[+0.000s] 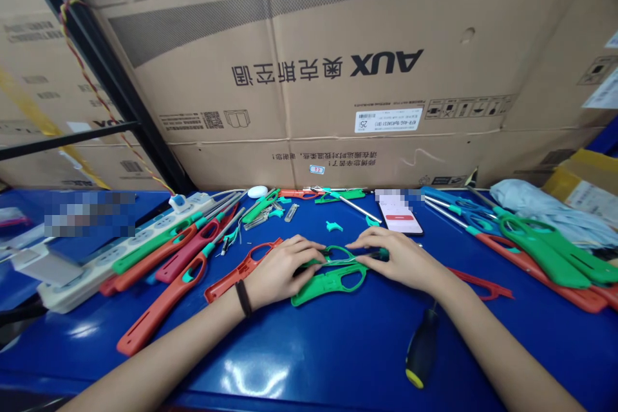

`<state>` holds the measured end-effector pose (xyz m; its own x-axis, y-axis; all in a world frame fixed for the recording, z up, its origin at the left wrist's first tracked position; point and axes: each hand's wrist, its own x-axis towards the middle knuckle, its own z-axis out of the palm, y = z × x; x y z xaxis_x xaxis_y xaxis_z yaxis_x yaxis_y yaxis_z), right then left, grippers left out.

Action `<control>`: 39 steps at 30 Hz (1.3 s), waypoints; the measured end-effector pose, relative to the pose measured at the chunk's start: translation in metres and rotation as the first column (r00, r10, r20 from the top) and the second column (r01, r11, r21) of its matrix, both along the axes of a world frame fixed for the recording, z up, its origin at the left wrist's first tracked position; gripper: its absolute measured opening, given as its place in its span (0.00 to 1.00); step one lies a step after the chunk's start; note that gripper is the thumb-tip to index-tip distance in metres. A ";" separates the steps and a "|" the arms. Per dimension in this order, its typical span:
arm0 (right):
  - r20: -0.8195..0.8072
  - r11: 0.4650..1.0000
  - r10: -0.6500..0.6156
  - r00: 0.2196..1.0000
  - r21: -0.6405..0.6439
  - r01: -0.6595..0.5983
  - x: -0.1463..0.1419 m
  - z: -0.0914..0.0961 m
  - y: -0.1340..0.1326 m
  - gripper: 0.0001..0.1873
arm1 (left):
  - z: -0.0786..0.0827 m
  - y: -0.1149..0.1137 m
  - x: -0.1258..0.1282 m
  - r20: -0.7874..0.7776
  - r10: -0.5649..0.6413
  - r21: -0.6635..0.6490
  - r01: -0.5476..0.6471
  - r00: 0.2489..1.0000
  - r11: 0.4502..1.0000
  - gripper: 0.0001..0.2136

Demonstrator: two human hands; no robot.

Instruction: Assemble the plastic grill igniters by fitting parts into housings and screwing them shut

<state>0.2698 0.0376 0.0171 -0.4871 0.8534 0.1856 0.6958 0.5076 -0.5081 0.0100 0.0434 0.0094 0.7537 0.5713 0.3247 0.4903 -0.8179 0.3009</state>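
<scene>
our left hand (280,270) and right hand (400,259) sit close together, clamped on a green plastic lighter shell (338,261), level and steady.

Large cardboard boxes (309,64) printed with an upside-down AUX logo stand along the far side of a blue workbench (338,360), its glossy top showing bright glare near the front. A black metal rack post (91,58) rises at left beside a twisted red-and-yellow wire (99,93); a yellow carton (584,170) sits far right.
</scene>
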 end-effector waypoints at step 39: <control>-0.034 0.991 0.029 0.999 -0.128 -0.033 0.019 0.005 0.006 0.12 | 0.000 -0.001 -0.001 0.019 0.019 -0.052 -0.018 1.000 0.998 0.08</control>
